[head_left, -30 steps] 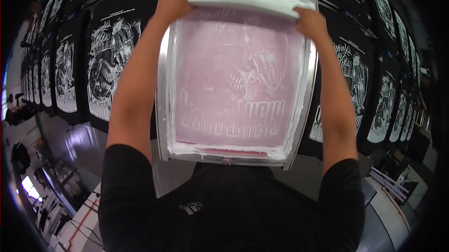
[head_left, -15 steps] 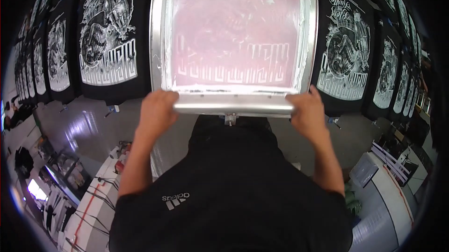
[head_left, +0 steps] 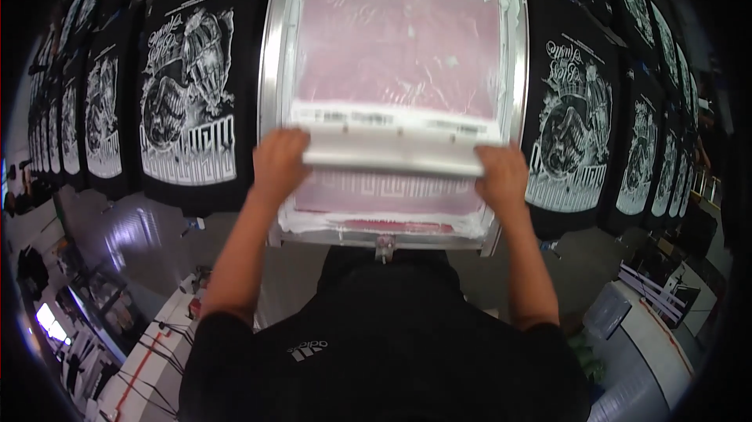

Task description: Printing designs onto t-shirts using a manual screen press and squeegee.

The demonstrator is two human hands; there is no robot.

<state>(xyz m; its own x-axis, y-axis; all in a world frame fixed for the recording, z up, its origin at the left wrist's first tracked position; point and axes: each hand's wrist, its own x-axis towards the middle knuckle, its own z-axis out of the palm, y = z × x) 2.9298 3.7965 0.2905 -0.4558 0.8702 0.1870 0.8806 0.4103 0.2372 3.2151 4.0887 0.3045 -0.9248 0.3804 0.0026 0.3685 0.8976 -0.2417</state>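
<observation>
My left hand and my right hand are closed around the two ends of a wide metal squeegee. The squeegee lies across a screen printing frame, a little nearer to me than its middle, and is blurred by motion. White ink is banded along its far side. Beyond that stretches the pinkish mesh, through which pale lettering faintly shows. On my side of the squeegee, angular lettering shows in the mesh, and thick white ink rims the inside of the frame.
A black printed shirt lies left of the frame and another black shirt lies right, with several more curving away on both sides. A small metal clamp sits at the frame's near edge. White counters flank me, one holding a clear plastic bin.
Both hands have carried the squeegee away from me over the mesh, from the frame's near end. The near lettering now lies on my side of it. The whole scene sits lower in view.
</observation>
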